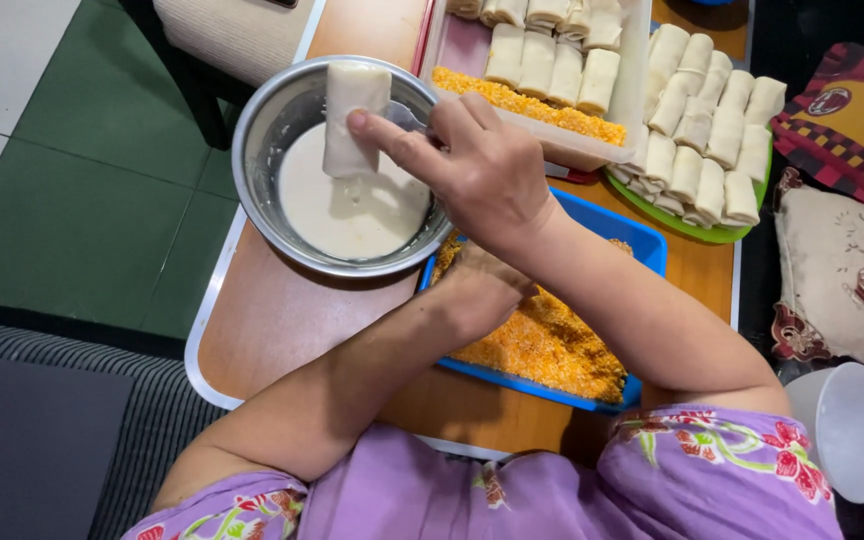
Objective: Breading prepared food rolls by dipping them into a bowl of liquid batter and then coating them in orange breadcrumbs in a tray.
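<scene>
Over the steel bowl [272, 120], the right hand [487, 175] pinches a pale roll [354, 115]; left grip hidden.

I am seeing a pale, cream-white roll [354, 115] hanging upright over a steel bowl [257, 140], its lower end wet and dripping into white batter [352, 210] that is pooling at the bowl's bottom. The bowl is sitting on a wooden table, touching a blue tray [642, 245] that is holding orange crumbs [547, 345].
</scene>
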